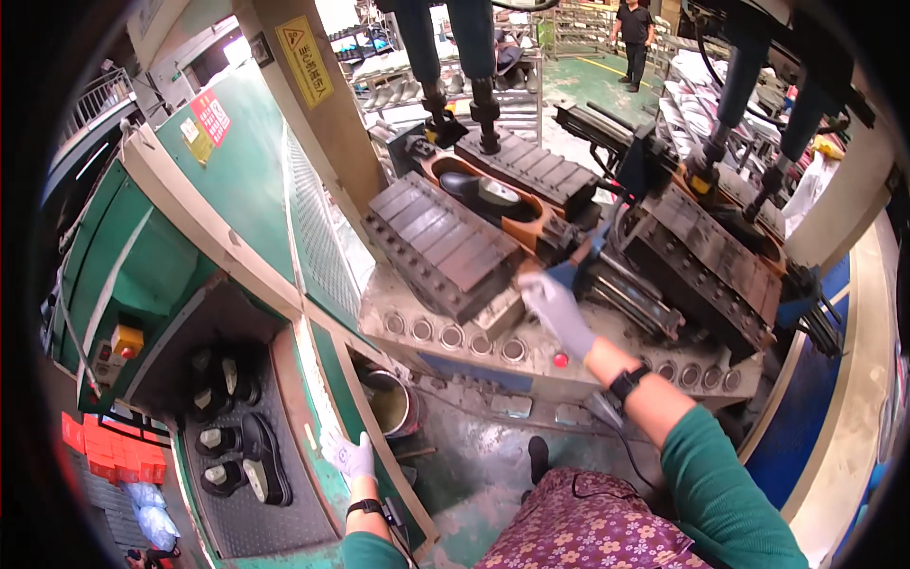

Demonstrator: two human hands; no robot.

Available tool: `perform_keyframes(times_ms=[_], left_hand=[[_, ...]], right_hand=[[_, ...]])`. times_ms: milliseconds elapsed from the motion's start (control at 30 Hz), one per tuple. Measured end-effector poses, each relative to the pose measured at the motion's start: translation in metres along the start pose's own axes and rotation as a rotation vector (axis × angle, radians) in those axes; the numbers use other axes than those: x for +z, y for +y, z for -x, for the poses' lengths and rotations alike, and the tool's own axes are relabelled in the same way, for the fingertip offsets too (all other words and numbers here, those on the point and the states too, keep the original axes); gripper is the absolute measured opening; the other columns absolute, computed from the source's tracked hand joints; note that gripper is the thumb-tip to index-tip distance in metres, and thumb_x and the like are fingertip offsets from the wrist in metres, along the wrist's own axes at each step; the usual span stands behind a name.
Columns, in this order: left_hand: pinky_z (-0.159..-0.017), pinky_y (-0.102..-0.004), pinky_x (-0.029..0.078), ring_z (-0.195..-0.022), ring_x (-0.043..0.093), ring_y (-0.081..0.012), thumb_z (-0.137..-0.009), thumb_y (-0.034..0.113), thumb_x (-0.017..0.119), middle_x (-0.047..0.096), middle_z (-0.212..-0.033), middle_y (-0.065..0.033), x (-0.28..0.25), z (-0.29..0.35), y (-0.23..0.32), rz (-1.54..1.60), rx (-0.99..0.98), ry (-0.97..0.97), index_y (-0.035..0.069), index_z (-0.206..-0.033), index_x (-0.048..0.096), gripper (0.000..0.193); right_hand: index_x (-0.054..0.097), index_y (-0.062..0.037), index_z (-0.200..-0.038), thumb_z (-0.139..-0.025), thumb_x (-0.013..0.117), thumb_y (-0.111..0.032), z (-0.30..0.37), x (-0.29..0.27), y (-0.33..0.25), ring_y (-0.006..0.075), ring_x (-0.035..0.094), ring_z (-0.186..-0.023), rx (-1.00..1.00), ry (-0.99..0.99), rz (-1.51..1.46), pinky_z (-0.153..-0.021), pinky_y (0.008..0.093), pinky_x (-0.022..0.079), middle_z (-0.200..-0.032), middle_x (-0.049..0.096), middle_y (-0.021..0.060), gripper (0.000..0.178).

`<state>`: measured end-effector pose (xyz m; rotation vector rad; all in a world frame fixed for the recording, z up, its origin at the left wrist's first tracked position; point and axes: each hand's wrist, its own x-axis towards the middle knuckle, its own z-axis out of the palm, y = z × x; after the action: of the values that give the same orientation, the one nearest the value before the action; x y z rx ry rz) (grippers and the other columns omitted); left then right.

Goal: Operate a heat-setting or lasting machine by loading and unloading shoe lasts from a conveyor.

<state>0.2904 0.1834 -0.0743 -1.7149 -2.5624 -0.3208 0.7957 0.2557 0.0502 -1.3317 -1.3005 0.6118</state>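
Observation:
My left hand point(348, 455), in a pale glove, rests with spread fingers at the green and cream edge of a conveyor, holding nothing. On the dark conveyor belt point(303, 512) beside it lie several black shoes, among them a long dark one point(265, 459). My right hand point(559, 305), also gloved, reaches to the front of a pressing machine, next to the lower corner of a ridged metal pad block point(445, 242). Its fingers are too blurred to tell whether they hold anything. Behind that block, a black shoe point(461, 187) sits in the orange-lined mould point(533, 229).
A second press station point(706, 261) stands to the right, with cylinders hanging above both. Round buttons and a red button point(560, 360) line the machine's front. A bucket point(391, 403) stands between conveyor and machine. Far back, a person point(633, 43) stands near shoe racks.

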Motion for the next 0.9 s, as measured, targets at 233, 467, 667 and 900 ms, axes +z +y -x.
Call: perform_keyframes(times_ms=[233, 467, 667, 900], left_hand=[[-0.123, -0.0505, 0.014, -0.152, 0.019, -0.035, -0.074, 0.038, 0.076, 0.025, -0.163, -0.0184, 0.004, -0.014, 0.022, -0.105, -0.028, -0.062, 0.006, -0.158, 0.023, 0.104], [-0.123, -0.0519, 0.013, -0.152, 0.019, -0.0361, -0.072, 0.034, 0.077, 0.025, -0.162, -0.0194, -0.001, -0.017, 0.03, -0.096, -0.1, -0.118, 0.004, -0.157, 0.023, 0.105], [-0.123, -0.0519, 0.014, -0.151, 0.02, -0.0361, -0.07, 0.032, 0.076, 0.028, -0.16, -0.0206, -0.007, -0.016, 0.035, -0.085, -0.086, -0.102, 0.001, -0.157, 0.023, 0.106], [-0.123, -0.0508, 0.015, -0.15, 0.022, -0.036, -0.07, 0.031, 0.075, 0.029, -0.159, -0.0206, 0.0, -0.014, 0.033, -0.138, -0.109, -0.137, 0.001, -0.156, 0.025, 0.105]], right_hand=[[0.061, -0.0066, -0.125, -0.082, 0.072, -0.035, -0.209, 0.003, 0.047, 0.0372, 0.062, -0.11, -0.126, 0.122, 0.676, -0.094, 0.0447, 0.05, -0.117, 0.064, 0.0206, 0.053], [0.063, -0.0025, -0.118, -0.073, 0.079, -0.042, -0.293, 0.02, 0.071, 0.0382, 0.066, -0.107, 0.071, -0.161, 0.839, -0.092, 0.0464, 0.054, -0.113, 0.067, 0.0214, 0.061], [0.071, 0.0009, -0.1, -0.065, 0.081, -0.053, -0.335, 0.019, 0.087, 0.0376, 0.068, -0.1, 0.102, -0.592, 0.994, -0.09, 0.0414, 0.054, -0.103, 0.071, 0.0248, 0.065], [0.075, -0.0017, -0.096, -0.059, 0.085, -0.038, -0.337, 0.032, 0.109, 0.0356, 0.068, -0.103, 0.257, -0.4, 0.784, -0.088, 0.0419, 0.053, -0.107, 0.071, 0.0228, 0.053]])
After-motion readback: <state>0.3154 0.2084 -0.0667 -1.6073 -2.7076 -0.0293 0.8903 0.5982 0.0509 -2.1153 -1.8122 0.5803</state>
